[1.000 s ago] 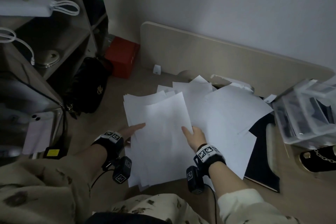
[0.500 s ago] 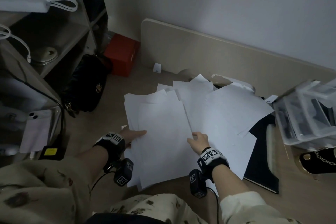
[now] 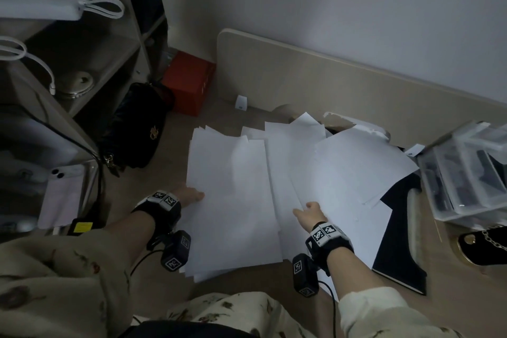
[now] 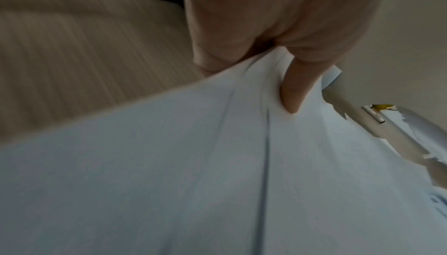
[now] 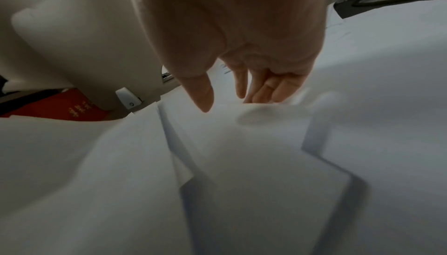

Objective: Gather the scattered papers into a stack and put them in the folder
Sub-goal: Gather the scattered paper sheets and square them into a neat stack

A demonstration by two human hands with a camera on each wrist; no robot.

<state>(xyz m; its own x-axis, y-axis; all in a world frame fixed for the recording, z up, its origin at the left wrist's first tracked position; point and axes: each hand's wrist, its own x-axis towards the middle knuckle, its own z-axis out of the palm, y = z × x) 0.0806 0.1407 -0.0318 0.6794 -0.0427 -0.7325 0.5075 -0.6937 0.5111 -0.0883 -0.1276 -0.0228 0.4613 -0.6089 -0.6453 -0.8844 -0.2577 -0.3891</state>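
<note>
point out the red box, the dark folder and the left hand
red box [image 3: 189, 82], head view, its top face
dark folder [image 3: 397, 241], head view, bare cover right of the papers
left hand [image 3: 189, 195], head view, back of the hand

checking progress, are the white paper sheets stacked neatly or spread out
Spread out: white paper sheets fan across the desk, edges misaligned, some overlapping the dark folder.

Sheets squared up, right hand shifted outward

Top sheet of the left pile of papers [image 3: 233, 200], tilted a second ago, now lined up with those beneath. Right hand [image 3: 308, 212] slid right off that pile onto the neighbouring sheets, fingers spread. Left hand [image 3: 189, 196] drawn back slightly along the pile's left edge.
</note>
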